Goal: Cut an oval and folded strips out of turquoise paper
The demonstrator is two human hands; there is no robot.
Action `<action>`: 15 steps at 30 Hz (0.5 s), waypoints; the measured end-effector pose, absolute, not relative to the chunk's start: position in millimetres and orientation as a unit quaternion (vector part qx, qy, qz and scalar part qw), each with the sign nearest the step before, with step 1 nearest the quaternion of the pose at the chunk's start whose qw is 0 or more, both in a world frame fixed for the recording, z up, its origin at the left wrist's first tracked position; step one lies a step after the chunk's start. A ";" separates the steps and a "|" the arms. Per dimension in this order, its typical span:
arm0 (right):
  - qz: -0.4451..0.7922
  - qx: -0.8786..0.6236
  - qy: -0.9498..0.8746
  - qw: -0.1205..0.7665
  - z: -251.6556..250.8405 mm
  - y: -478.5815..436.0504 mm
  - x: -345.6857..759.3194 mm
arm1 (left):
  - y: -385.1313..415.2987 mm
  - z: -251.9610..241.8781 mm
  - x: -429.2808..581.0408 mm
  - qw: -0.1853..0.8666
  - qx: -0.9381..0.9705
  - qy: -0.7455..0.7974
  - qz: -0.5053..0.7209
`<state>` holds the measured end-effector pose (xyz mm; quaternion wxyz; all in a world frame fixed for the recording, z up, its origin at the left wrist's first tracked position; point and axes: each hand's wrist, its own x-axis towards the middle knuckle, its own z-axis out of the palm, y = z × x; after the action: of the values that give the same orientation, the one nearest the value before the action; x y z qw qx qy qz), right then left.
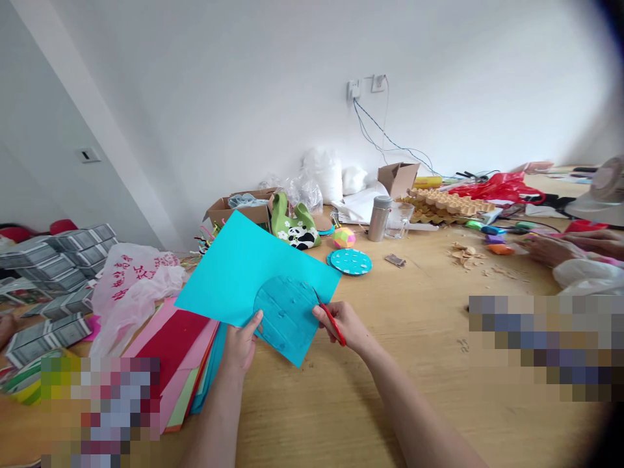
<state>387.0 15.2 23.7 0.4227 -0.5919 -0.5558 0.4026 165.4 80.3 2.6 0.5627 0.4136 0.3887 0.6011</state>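
Note:
My left hand pinches the lower edge of a bright blue paper sheet, its thumb on top. Against the sheet lies a darker blue disc with a wrinkled surface. Closed around red-handled scissors is my right hand, at the right side of the disc. The scissor blades point up and left at the sheet's edge; how far apart they are is hard to see. Beyond the sheet, a blue disc with white spots lies on the wooden table.
Coloured paper sheets and a plastic bag lie to the left. At the back stand a green panda bag, a steel flask and egg trays. Another person's hands are at the far right.

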 end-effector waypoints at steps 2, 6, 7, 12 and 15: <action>0.403 -0.594 -0.554 0.422 25.1 14.9 388.2 | 81.4 1.8 164.5 0.574 0.409 0.379 0.599; 0.407 -0.586 -0.564 0.416 29.0 12.7 394.0 | 82.4 2.9 162.9 0.581 0.402 0.376 0.599; 0.411 -0.579 -0.570 0.413 29.8 11.9 395.5 | 82.1 3.7 162.8 0.583 0.401 0.376 0.598; 0.419 -0.551 -0.596 0.408 29.7 10.0 399.6 | 79.6 6.3 163.6 0.583 0.405 0.387 0.589; 0.415 -0.563 -0.589 0.404 27.8 11.1 401.0 | 80.0 4.8 163.0 0.580 0.411 0.390 0.585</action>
<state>401.0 11.1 27.8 0.4041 -0.5628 -0.5895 0.4153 163.0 80.0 4.8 0.5805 0.4106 0.3904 0.5849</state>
